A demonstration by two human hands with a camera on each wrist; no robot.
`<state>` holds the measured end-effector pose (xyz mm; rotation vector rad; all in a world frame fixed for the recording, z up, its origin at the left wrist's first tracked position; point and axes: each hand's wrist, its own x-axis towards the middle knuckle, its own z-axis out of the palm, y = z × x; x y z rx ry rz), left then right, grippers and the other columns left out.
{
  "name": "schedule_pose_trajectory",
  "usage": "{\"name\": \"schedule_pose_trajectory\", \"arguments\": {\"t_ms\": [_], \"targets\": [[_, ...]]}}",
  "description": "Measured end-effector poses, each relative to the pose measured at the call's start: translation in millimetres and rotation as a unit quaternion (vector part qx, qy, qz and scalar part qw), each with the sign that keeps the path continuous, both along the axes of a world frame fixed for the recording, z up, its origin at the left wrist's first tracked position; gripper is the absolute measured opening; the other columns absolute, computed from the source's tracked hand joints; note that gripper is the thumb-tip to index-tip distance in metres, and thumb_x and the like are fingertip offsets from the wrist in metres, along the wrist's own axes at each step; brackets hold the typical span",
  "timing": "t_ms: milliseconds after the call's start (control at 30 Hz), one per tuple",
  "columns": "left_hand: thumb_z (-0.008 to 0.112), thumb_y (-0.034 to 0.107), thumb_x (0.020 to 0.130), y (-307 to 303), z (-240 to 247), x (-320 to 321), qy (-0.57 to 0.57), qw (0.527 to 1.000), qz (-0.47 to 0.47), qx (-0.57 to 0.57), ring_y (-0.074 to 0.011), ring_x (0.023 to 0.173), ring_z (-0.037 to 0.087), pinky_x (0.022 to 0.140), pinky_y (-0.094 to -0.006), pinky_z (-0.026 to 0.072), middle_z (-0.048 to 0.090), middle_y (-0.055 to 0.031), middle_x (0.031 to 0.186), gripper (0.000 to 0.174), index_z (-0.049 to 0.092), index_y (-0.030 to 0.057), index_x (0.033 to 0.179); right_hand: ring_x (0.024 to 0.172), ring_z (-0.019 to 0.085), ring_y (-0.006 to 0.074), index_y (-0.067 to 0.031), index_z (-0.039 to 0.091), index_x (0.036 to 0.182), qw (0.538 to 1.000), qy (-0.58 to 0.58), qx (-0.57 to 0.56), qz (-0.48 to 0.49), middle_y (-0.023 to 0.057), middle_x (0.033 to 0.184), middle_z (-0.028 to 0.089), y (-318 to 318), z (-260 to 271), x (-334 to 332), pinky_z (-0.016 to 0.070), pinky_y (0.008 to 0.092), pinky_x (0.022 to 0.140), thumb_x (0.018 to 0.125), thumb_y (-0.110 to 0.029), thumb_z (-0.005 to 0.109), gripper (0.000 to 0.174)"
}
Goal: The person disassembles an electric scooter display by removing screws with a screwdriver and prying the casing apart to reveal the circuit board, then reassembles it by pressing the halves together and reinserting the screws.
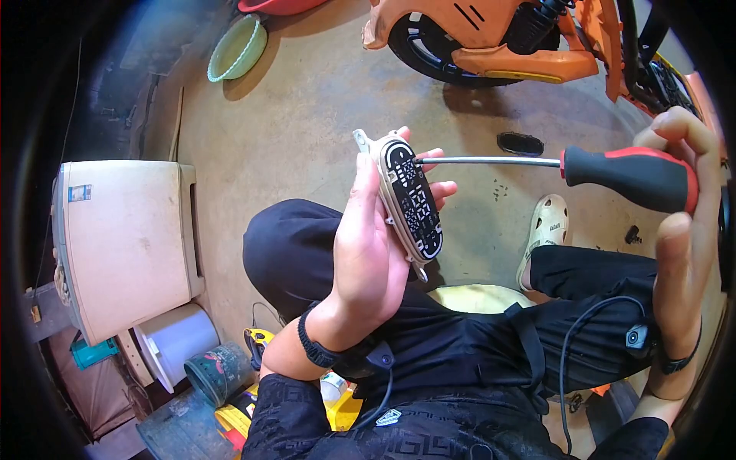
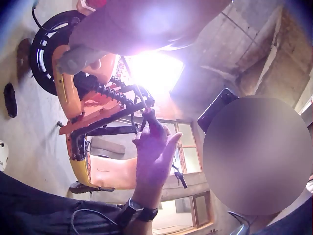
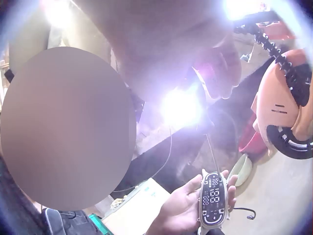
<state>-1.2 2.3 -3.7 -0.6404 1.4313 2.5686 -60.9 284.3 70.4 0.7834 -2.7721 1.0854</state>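
Observation:
My left hand (image 1: 368,257) holds an oval digital instrument display (image 1: 414,201) with a pale frame, its thumb along the left edge and fingertips showing past the right edge. White digits and symbols stand out on the black face. From the right, my right hand (image 1: 694,222) grips a screwdriver (image 1: 629,175) by the butt end of its black and red handle, thumb below and fingers above. The metal shaft runs level to the left, its tip right at the display's upper edge. In the right wrist view the display (image 3: 213,198) lies face up on the left palm.
An orange scooter (image 1: 529,61) stands ahead on the floor. At the left are a white cabinet (image 1: 130,238), a white bucket (image 1: 180,345) and a dark tub (image 1: 218,372). A pale green basin (image 1: 239,50) sits at the back left. Cables run along both forearms.

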Motion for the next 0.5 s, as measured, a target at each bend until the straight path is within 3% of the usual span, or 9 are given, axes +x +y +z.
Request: {"name": "schedule_pose_trajectory", "arguments": {"t_ms": [33,67,133,167,467,500], "targets": [[0.026,0.051,0.110,0.1,-0.1,-0.1,0.000,1.000,0.004,0.001,-0.0300,0.116,0.064,0.105,-0.0410,0.0485,0.056,-0.0188,0.140,0.064,0.034,0.0066,0.155,0.105,0.057,0.0177,-0.0064,0.051,0.129,1.000,-0.009,0.020,-0.022,0.0080,0.114,0.052,-2.1,1.7,3.0,0.0437,0.0293,0.096,0.098,-0.064,0.052,0.065],[0.026,0.051,0.110,0.1,0.3,-0.2,0.000,1.000,0.003,0.000,-0.0300,0.116,0.064,0.105,-0.0410,0.0485,0.056,-0.0188,0.140,0.064,0.034,0.0066,0.155,0.105,0.057,0.0177,-0.0064,0.051,0.129,1.000,-0.009,0.020,-0.022,0.0080,0.114,0.052,-4.5,1.9,5.0,0.0437,0.0293,0.096,0.098,-0.064,0.052,0.065],[0.026,0.051,0.110,0.3,1.4,-0.5,0.004,1.000,-0.008,0.001,-0.0301,0.116,0.064,0.105,-0.0411,0.0486,0.056,-0.0186,0.140,0.064,0.034,0.0066,0.155,0.105,0.058,0.0186,-0.0054,0.051,0.129,0.986,-0.095,-0.003,-0.137,0.0082,0.114,0.053,-11.7,-0.8,7.9,0.0432,0.0293,0.097,0.095,-0.072,0.050,0.074],[0.026,0.051,0.110,0.7,1.8,-0.8,0.004,1.000,-0.008,0.001,-0.0301,0.116,0.064,0.105,-0.0411,0.0486,0.056,-0.0186,0.140,0.064,0.034,0.0066,0.155,0.106,0.058,0.0182,-0.0055,0.051,0.129,0.992,-0.019,-0.021,-0.126,0.0081,0.114,0.054,-18.1,-4.4,7.0,0.0445,0.0287,0.095,0.097,-0.072,0.047,0.074],[0.027,0.051,0.110,0.9,0.5,-0.3,-0.005,1.000,-0.003,-0.001,-0.0301,0.115,0.064,0.105,-0.0411,0.0485,0.056,-0.0183,0.140,0.064,0.034,0.0067,0.155,0.110,0.056,0.0180,-0.0054,0.051,0.128,0.997,0.004,0.017,-0.075,0.0081,0.116,0.053,-4.2,-9.9,8.8,0.0440,0.0295,0.098,0.102,-0.059,0.049,0.060],[0.027,0.051,0.110,0.7,0.8,-0.1,-0.004,1.000,-0.004,0.000,-0.0301,0.115,0.064,0.105,-0.0412,0.0483,0.056,-0.0182,0.140,0.064,0.034,0.0068,0.156,0.111,0.056,0.0185,-0.0055,0.050,0.130,0.995,-0.037,0.002,-0.093,0.0081,0.116,0.053,-4.3,-8.0,6.4,0.0432,0.0303,0.100,0.101,-0.060,0.051,0.061]]}}
